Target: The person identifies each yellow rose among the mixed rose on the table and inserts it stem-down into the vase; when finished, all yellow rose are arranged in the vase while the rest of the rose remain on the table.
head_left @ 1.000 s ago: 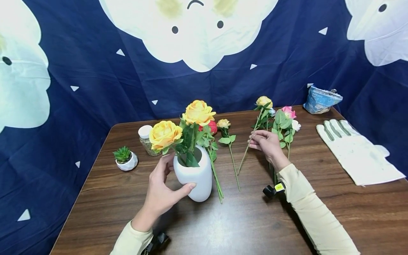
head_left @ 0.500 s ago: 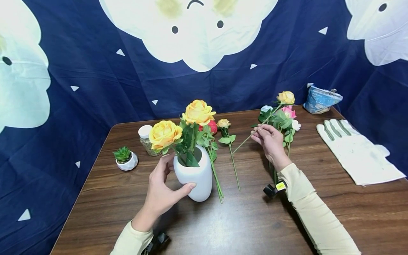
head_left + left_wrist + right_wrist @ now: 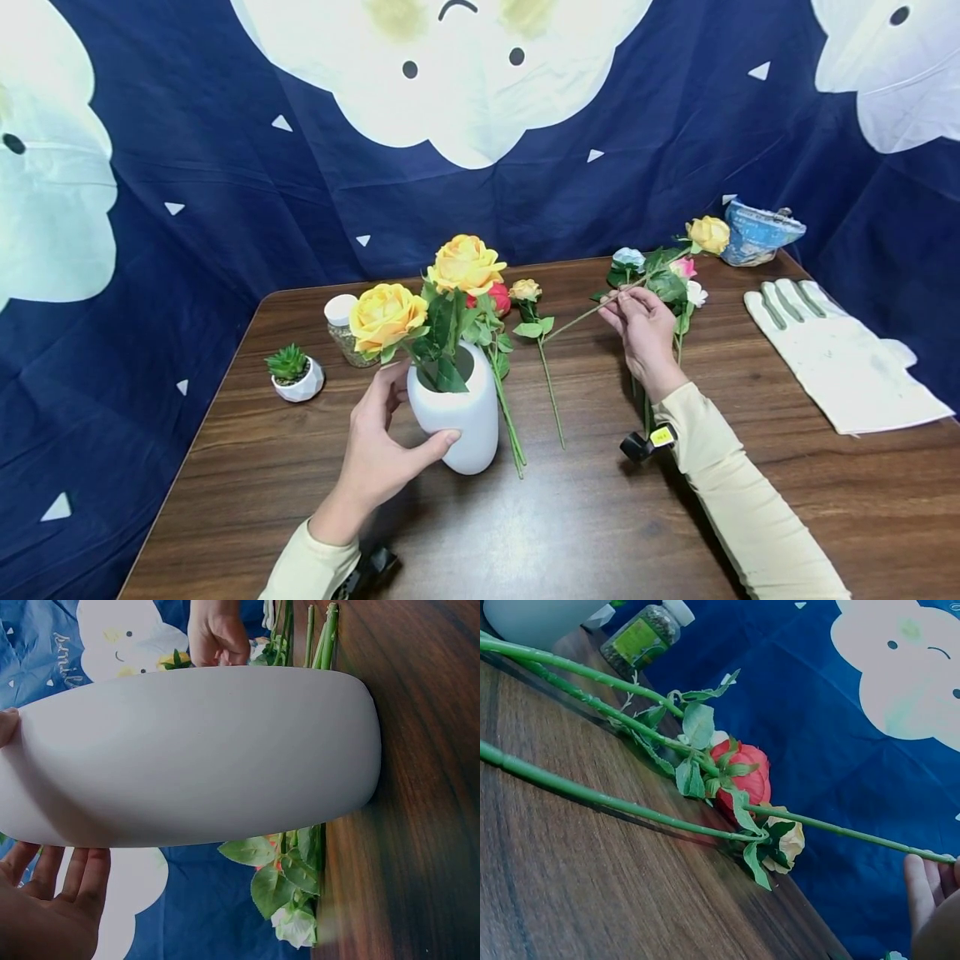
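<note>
My left hand (image 3: pixel 382 442) grips the white vase (image 3: pixel 465 429), its thumb across the front and its fingers round the left side. Two large yellow roses (image 3: pixel 467 262) stand in the vase; their stem ends are hidden inside. My right hand (image 3: pixel 643 337) pinches the thin green stem of another yellow rose (image 3: pixel 708 235), whose bloom points to the far right. In the right wrist view that stem (image 3: pixel 840 829) runs from the fingertips (image 3: pixel 919 881) toward a red rose (image 3: pixel 746 780) and a small pale-yellow rose (image 3: pixel 789 844), which lie right of the vase.
Pink (image 3: pixel 682 267), white (image 3: pixel 696 293) and pale-blue flowers (image 3: pixel 628 258) lie by the right hand. A white glove (image 3: pixel 840 367) and crumpled blue bag (image 3: pixel 757 235) are farther right. At left stand a potted succulent (image 3: pixel 298 382) and a white-lidded jar (image 3: pixel 343 329).
The right hand has tilted the held yellow rose from near upright down to the right, its bloom swinging toward the blue bag. The left hand and vase stay put.
</note>
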`<state>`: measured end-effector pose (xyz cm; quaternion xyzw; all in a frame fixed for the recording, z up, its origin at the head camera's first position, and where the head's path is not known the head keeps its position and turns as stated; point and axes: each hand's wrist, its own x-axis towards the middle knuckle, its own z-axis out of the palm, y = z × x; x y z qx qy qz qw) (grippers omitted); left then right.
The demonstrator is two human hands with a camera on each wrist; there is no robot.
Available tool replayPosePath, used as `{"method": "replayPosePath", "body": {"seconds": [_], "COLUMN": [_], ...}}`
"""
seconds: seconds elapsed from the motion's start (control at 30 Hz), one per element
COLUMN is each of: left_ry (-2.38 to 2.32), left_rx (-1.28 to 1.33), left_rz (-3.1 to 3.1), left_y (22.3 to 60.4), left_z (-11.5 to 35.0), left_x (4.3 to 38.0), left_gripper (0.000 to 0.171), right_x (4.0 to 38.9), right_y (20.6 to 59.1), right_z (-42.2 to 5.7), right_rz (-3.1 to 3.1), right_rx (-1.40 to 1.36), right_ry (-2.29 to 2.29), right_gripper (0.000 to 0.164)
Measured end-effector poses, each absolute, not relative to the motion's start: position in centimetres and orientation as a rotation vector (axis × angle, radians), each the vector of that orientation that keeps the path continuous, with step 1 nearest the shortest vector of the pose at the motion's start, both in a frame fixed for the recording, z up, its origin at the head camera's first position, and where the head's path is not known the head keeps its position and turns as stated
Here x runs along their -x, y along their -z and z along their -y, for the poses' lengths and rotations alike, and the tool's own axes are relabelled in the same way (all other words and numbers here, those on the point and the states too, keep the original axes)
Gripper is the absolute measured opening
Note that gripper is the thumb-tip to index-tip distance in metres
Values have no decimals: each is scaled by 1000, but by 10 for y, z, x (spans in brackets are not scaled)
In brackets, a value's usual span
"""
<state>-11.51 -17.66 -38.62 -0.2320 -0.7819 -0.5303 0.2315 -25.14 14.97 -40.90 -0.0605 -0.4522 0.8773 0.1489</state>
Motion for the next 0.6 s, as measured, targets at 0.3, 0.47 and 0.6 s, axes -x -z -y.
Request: {"method": "replayPosePath", "body": {"seconds": [0.3, 0.47, 0.6], "left_ry": [1460, 1464, 1470], "left_rx": [661, 660, 661], "left_rz": [2131, 2130, 2126], "left_y": [386, 386, 386], "left_z": [176, 176, 176], "left_x": [115, 115, 115], "left_gripper": [79, 78, 78], "right_x": [254, 253, 252], "right_y": [402, 399, 397], "right_z": [-149, -149, -149], "right_rz": [1081, 1015, 1007], "right_rx": [278, 276, 262], "right_ry": [-2440, -2396, -2371], "right_gripper": [18, 19, 19]}}
